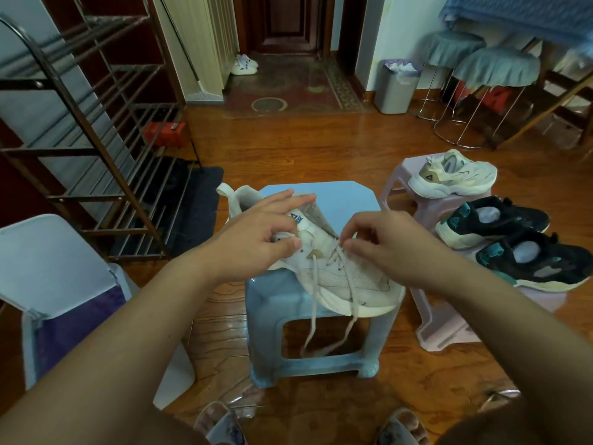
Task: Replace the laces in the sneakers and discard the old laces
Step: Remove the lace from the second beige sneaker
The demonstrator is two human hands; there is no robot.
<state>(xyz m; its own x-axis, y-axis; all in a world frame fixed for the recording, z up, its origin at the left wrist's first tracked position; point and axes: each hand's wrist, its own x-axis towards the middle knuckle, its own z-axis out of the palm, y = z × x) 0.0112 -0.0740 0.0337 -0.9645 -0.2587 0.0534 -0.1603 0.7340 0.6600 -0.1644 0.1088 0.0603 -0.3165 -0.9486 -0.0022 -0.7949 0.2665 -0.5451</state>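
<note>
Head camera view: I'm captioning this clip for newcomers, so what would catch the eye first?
First, the white lace-up sneaker lying on the pale blue plastic stool at centre, its loosened off-white lace dangling over the stool's front. The left hand grips the shoe's collar while the right hand pinches the lace. To the right, two black-and-teal sneakers lie on a pink stool.

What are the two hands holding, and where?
Left hand grips the white sneaker at its tongue; right hand pinches the lace near the upper eyelets.
</note>
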